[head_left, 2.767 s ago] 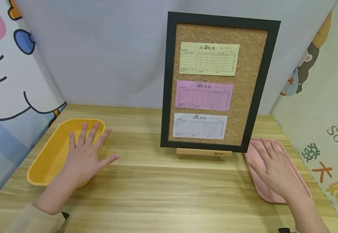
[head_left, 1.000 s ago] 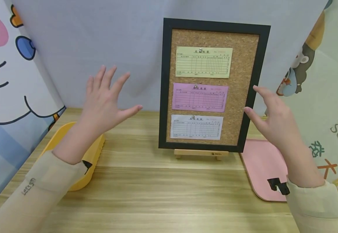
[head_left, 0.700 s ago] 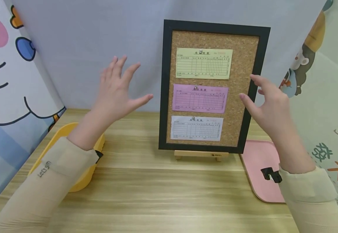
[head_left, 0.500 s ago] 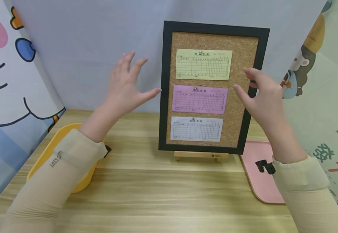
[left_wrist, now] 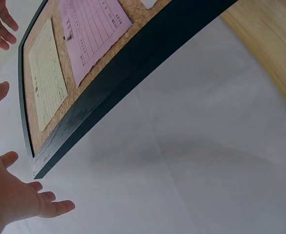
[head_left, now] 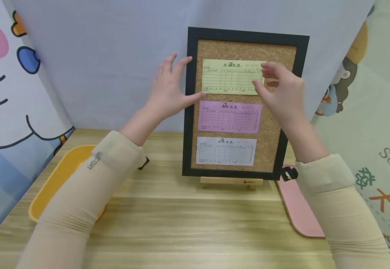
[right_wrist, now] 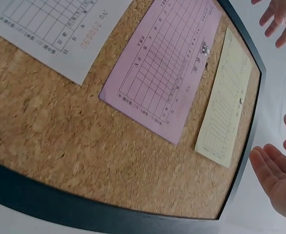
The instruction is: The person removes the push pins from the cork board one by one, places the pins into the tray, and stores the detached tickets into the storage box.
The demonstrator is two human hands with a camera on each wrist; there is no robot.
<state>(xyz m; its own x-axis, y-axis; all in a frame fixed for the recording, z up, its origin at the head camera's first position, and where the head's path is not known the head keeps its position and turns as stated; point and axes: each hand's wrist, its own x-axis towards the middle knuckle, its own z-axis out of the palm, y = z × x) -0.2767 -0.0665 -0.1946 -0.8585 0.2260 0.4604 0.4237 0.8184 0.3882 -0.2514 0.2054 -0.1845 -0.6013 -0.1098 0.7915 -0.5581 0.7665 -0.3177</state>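
Observation:
A black-framed cork board stands upright, bearing three pinned receipt slips: yellow, pink and white. A silvery pushpin sits near the top middle of the yellow slip. My left hand is at the board's upper left edge with fingers spread, and the left wrist view shows it apart from the frame. My right hand hovers before the yellow slip's right end, thumb and fingers apart. In the right wrist view a gap shows between that hand and the slip.
A yellow basin stands on the table's left, partly behind my left sleeve. At right lies a pink tray, partly covered by my right arm. A small wooden easel supports the board on the wooden table.
Both hands have risen from above the basin and the tray toward the board's upper part. The left moved right and the right moved left. The slips stay pinned.

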